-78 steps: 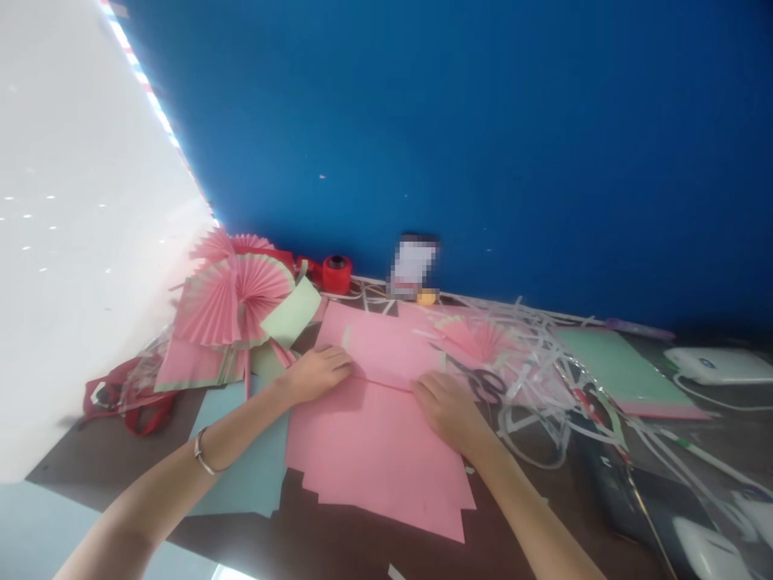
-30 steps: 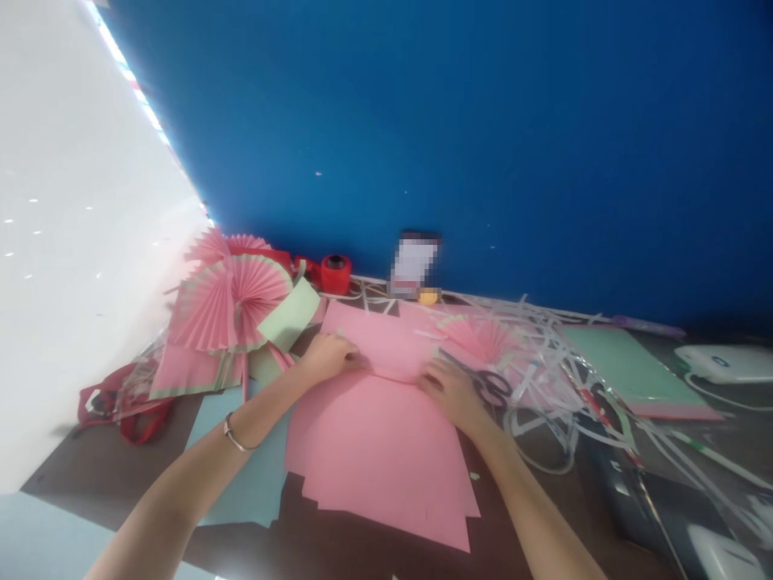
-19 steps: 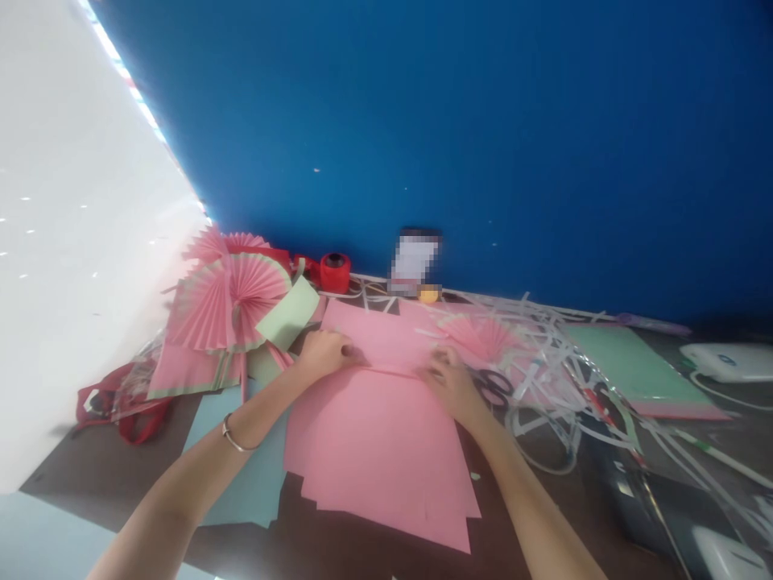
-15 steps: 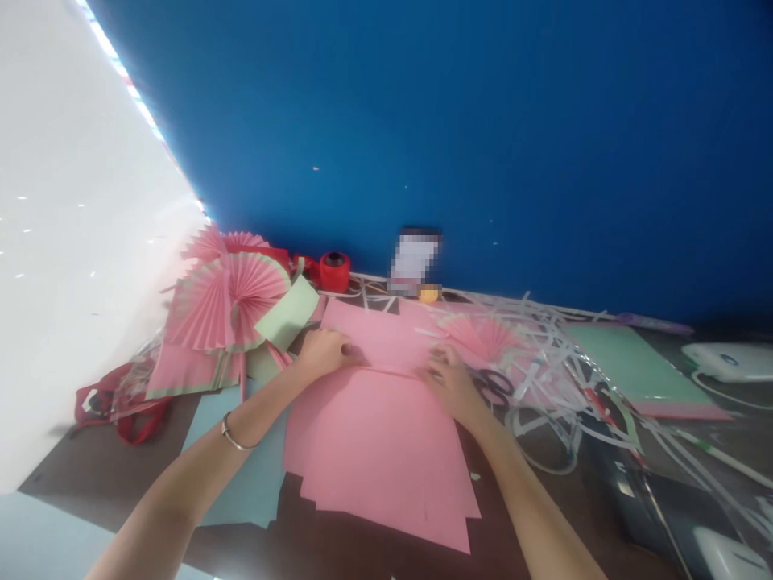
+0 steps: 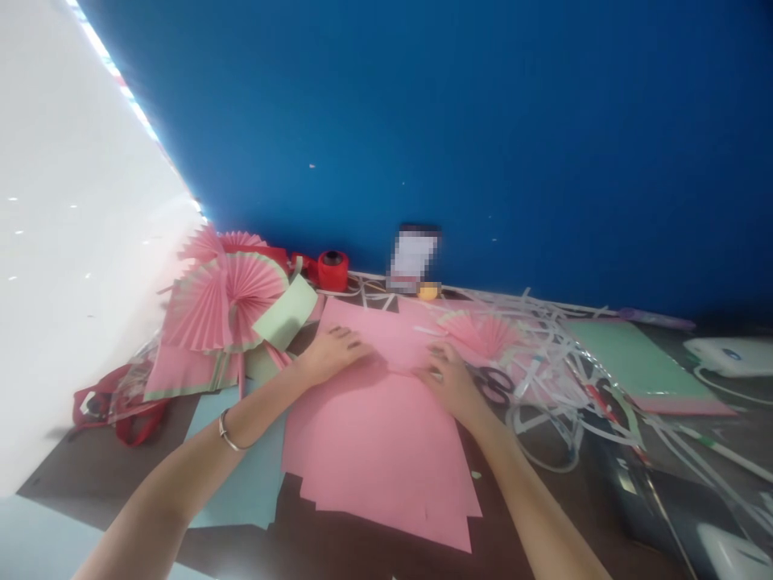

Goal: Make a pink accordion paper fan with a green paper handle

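Note:
A stack of pink paper sheets lies on the dark table in front of me, and the top sheet has a fold line across its far part. My left hand lies flat on the left end of that fold with its fingers stretched out. A thin bracelet sits on that wrist. My right hand presses its fingers down on the right end of the fold. Neither hand grips anything.
Pink pleated paper fans are piled at the left, with a red tape roll behind them. Scissors and tangled white paper strips lie right of my right hand. A green sheet, a white device and a blue wall are beyond.
Both hands have slid a little farther up the pink sheet along the fold. My left hand's fingers have gone from curled to stretched flat.

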A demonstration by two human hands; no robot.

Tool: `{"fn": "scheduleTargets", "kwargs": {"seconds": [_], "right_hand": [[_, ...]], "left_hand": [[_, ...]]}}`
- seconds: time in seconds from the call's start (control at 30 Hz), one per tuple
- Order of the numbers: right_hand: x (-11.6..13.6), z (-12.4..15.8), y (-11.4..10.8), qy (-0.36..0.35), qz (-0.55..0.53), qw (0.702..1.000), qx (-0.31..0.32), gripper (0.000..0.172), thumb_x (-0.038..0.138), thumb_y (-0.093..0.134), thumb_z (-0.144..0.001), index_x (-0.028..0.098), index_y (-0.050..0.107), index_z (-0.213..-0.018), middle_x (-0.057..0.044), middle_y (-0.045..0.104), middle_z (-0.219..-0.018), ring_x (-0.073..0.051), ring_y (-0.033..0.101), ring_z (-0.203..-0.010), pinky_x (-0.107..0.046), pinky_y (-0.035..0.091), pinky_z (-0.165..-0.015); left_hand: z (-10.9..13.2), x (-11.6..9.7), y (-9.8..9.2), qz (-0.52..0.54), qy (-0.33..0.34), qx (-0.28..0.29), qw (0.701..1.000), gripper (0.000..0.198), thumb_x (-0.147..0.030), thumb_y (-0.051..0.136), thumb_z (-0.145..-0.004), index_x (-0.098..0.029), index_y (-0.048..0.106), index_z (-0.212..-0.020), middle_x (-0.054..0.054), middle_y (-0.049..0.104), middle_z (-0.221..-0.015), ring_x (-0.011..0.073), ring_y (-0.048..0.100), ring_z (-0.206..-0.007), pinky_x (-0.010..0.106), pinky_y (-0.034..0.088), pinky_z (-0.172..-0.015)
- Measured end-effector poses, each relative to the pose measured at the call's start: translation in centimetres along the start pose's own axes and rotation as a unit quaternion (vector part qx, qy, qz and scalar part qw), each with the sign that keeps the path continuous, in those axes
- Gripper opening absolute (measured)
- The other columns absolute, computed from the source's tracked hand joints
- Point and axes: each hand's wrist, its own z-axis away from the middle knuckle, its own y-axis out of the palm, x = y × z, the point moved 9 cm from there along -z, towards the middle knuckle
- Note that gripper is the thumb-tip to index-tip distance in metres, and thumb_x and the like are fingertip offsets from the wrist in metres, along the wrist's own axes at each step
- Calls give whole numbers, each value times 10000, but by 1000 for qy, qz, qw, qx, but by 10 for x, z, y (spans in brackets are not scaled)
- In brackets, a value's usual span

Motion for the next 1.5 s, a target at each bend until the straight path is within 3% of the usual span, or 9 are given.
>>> {"fn": "scheduleTargets", "kwargs": {"seconds": [0.13, 0.23, 0.43, 0.8, 0.93, 1.03, 1.17, 1.27, 1.5], "right_hand": [[21, 2, -11, -44, 134, 989, -45, 206, 353, 500, -840, 169, 587, -809, -112, 572, -1018, -244, 541, -947, -390, 477, -774], [53, 9, -13, -109, 227, 965, -66, 154, 222, 474, -851, 159, 612, -878, -106, 628, -997, -249, 544, -924, -406, 435, -796], [93, 30, 12, -240, 225, 943, -49, 436, -20, 338, -777, 110, 619, -1084, -110, 644, -1108, -195, 569, -1000, -351, 432, -899], [84, 32, 25, -191, 243, 951, -24, 487, -58, 346, -732, 78, 603, -1123, -109, 620, -1165, -200, 558, -1080, -340, 444, -949], [86, 32, 25, -199, 254, 946, -28, 477, -57, 343, -741, 82, 607, -1113, -112, 632, -1143, -213, 571, -1059, -362, 458, -919], [85, 31, 26, -197, 250, 947, -31, 477, -51, 342, -742, 90, 607, -1113, -123, 636, -1132, -216, 565, -1065, -379, 452, -916], [85, 31, 27, -196, 242, 950, -33, 509, -53, 344, -724, 111, 598, -1134, -117, 634, -1139, -209, 559, -1074, -381, 443, -922], [85, 31, 26, -195, 238, 951, -30, 472, -42, 355, -736, 115, 619, -1095, -108, 641, -1128, -212, 573, -1048, -378, 443, -914], [59, 19, -11, -103, 146, 983, -47, 274, 118, 407, -827, 150, 661, -925, -86, 696, -950, -203, 614, -896, -338, 467, -823]], "left_hand": [[-1, -28, -3, -50, 130, 14, 990, 360, -89, 387, -880, -288, 540, -1138, 67, 573, -1066, 187, 528, -920, 342, 320, -793], [-3, -32, 0, -53, 140, 25, 988, 312, -116, 392, -888, -253, 564, -1109, 83, 562, -1077, 196, 516, -939, 337, 325, -777], [-4, -25, 6, -34, 117, 38, 992, 339, -116, 432, -872, -298, 550, -1133, 62, 545, -1122, 192, 502, -979, 337, 329, -806], [26, 37, 5, 53, -150, -23, 987, 336, -373, 380, -902, -240, 525, -1175, 80, 529, -1176, 244, 455, -1060, 405, 376, -885], [33, 44, 0, 32, -183, -23, 982, 316, -324, 404, -892, -242, 514, -1177, 75, 545, -1182, 263, 468, -1078, 417, 418, -848], [35, 47, -18, 30, -211, -82, 973, 310, -201, 351, -898, -209, 533, -1149, 79, 569, -1166, 240, 510, -1054, 409, 428, -866], [30, 19, -33, 77, -126, -132, 980, 351, -166, 340, -892, -174, 508, -1200, 87, 600, -1142, 206, 532, -1088, 385, 407, -954], [27, -16, -18, 111, -22, -66, 991, 402, -259, 339, -917, -176, 411, -1304, 82, 531, -1279, 192, 443, -1226, 370, 346, -1042], [35, -28, 8, 138, -28, 18, 990, 547, -428, 287, -925, -159, 250, -1399, 81, 345, -1426, 206, 303, -1323, 379, 245, -1107]]}}
